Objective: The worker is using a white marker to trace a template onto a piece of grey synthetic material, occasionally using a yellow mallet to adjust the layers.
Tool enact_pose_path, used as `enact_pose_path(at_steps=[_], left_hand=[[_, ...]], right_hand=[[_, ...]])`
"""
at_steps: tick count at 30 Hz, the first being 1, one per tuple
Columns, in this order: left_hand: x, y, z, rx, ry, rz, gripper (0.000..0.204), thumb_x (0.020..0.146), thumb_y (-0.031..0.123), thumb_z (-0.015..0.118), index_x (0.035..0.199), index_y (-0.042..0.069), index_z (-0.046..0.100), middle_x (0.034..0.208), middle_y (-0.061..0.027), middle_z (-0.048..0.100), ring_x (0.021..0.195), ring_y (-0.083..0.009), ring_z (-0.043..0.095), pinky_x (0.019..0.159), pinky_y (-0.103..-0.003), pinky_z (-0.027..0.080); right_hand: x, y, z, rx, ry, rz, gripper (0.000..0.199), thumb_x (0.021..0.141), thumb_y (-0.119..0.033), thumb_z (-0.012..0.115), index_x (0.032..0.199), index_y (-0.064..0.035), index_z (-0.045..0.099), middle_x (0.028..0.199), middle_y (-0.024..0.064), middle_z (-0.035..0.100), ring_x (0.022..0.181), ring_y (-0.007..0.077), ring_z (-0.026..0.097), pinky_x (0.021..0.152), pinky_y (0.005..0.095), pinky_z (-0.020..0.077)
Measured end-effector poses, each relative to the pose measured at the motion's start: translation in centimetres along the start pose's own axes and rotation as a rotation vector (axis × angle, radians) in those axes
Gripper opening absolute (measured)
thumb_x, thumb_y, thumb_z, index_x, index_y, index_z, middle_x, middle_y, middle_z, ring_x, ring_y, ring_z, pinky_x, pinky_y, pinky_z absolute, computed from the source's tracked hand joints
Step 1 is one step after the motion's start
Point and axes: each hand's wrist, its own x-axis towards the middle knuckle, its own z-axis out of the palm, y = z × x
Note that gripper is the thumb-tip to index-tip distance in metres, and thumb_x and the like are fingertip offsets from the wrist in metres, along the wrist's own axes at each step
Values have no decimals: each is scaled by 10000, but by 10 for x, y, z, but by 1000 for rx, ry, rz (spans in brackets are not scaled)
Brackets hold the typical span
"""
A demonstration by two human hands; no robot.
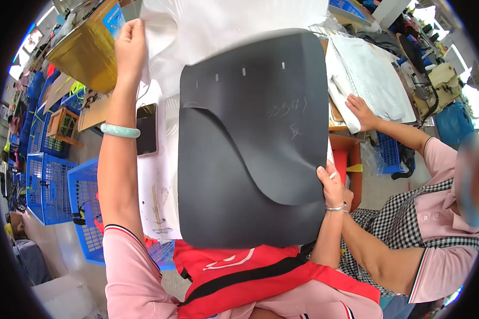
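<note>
Large dark grey stiff panel [250,143] held up over the surface, right hand [330,183] clamped on its right edge, left hand [130,45] closed on white sheeting [197,26]; handling judged mid-course, nothing set down.

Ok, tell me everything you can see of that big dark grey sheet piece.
The big dark grey flexible sheet piece looks like matte leather or rubbery material, rounded at its corners, with a curved overlapping flap, small pale slots near the top and faint chalk scribbles. The right hand grips its right edge; it hides the white table beneath.
</note>
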Motion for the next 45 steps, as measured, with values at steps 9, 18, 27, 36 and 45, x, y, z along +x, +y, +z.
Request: enact_pose_path(at_steps=[9,18,27,36,45], left_hand=[[-55,86,38,160,-872,224,204,949,215,563,1015,28,613,852,-60,630,824,-135,574,766,-260,461],[32,-139,-8,451,-157,-145,268,924,207,496,1066,54,664,976,-107,699,921,-193,661,813,-297,489],[30,-168,85,679,-341,-325,227,803,208,618,954,73,720,886,-142,705,853,-256,681,764,-368,515],[64,-229,115,895,-476,-443,571,825,512,576,977,-25,698,983,-235,675,942,-338,653,843,-395,486],[69,-235,136,928,-527,-387,509,736,311,675,1029,-103,637,970,-246,674,906,-333,670,795,-388,516]], right_hand=[[33,-18,0,100,28,-62,475,952,-150,548,1379,13,418,1310,37,524,1173,120,484,1007,254,350],[82,-7,-10,-15,124,-20,458,948,-114,523,1367,35,416,1304,64,520,1171,130,481,1014,262,344],[101,-19,-19,-79,258,-2,476,939,-159,553,1364,16,433,1286,55,534,1151,136,497,1013,259,342],[135,-25,-14,-48,390,14,528,921,-146,589,1380,39,407,1264,23,522,1115,97,481,970,236,358],[184,-20,-16,-139,425,21,487,922,-140,578,1337,75,439,1246,48,537,1105,107,492,967,240,368]])
